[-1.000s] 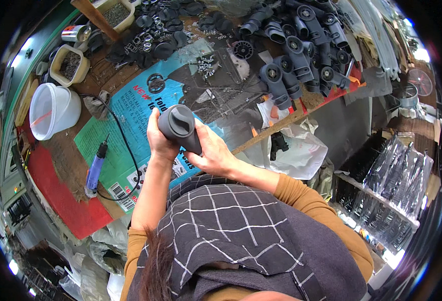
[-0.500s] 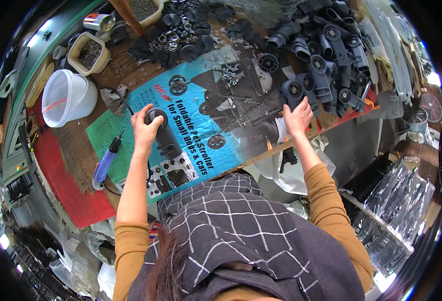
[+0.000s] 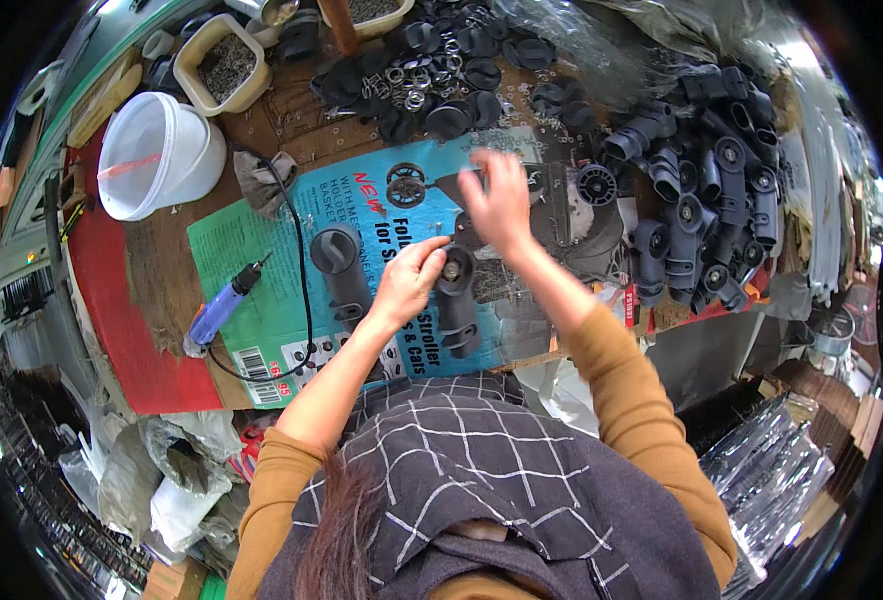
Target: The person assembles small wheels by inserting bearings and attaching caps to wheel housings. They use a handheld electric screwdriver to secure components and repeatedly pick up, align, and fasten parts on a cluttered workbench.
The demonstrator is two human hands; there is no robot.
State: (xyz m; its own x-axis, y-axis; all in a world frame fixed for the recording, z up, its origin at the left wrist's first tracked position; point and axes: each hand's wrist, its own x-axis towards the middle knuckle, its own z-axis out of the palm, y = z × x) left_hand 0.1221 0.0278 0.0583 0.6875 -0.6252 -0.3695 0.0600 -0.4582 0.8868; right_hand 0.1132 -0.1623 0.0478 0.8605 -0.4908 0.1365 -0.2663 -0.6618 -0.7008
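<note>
My left hand (image 3: 409,288): grasping a black joint (image 3: 458,325) near the desk's (image 3: 156,285) front edge
My right hand (image 3: 501,208): fingers parted, blurred, above mid-desk
Purple screwdriver (image 3: 224,311): toward front-left corner

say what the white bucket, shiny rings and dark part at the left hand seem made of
White bucket: probably plastic, smooth, with a cloudy, semi-translucent wall. Shiny rings: likely polished metal, from their silvery glints. Dark part at the left hand: perhaps moulded plastic, satin grey, with soft highlights.
</note>
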